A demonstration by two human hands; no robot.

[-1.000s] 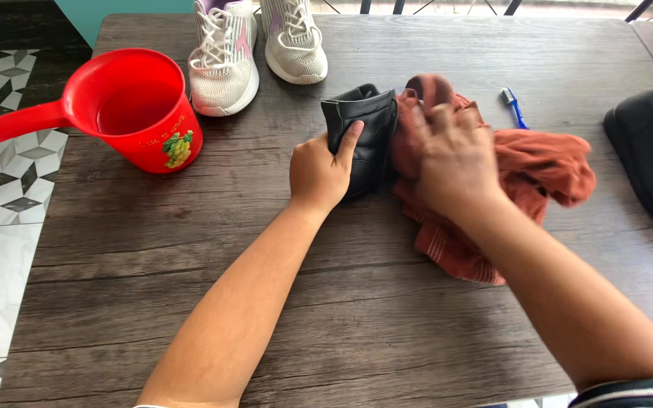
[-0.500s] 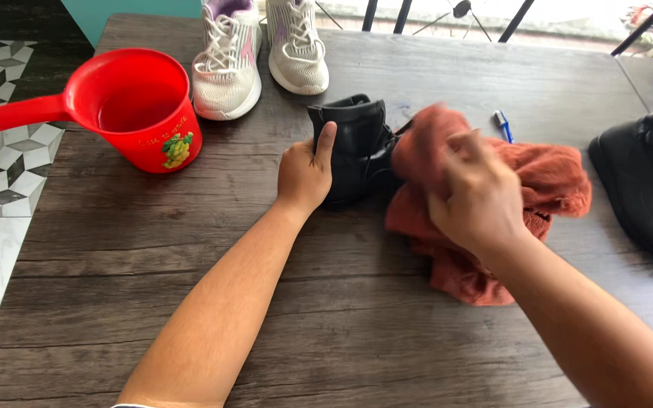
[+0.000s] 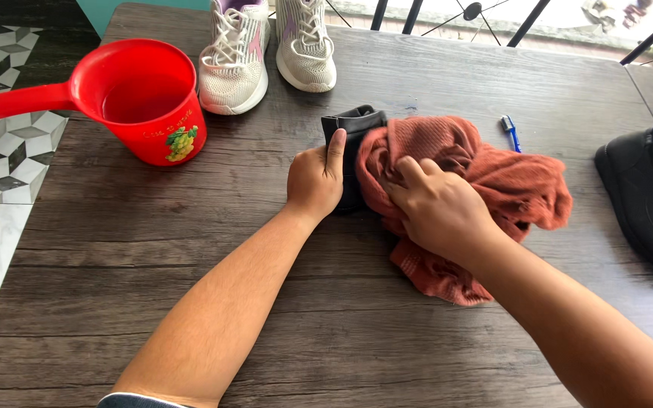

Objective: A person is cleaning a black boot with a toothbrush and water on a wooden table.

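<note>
Dark wooden table (image 3: pixel 190 317): left hand (image 3: pixel 315 181) grips a black boot (image 3: pixel 351 140), right hand (image 3: pixel 440 211) presses a rust cloth (image 3: pixel 515 189) on it, mid-wipe; next, steady rubbing

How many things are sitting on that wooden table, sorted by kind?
Black boots: 2, one held by the left hand at, one at
White sneakers: 2
Red scoop: 1
Rust cloth: 1, under the right hand
Blue brush: 1
Total: 7

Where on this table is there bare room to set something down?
Bare wood spans the near edge of the table below both forearms, and the strip below the red scoop. Crowded: the far edge with white sneakers, and the middle, with boot and cloth.
</note>
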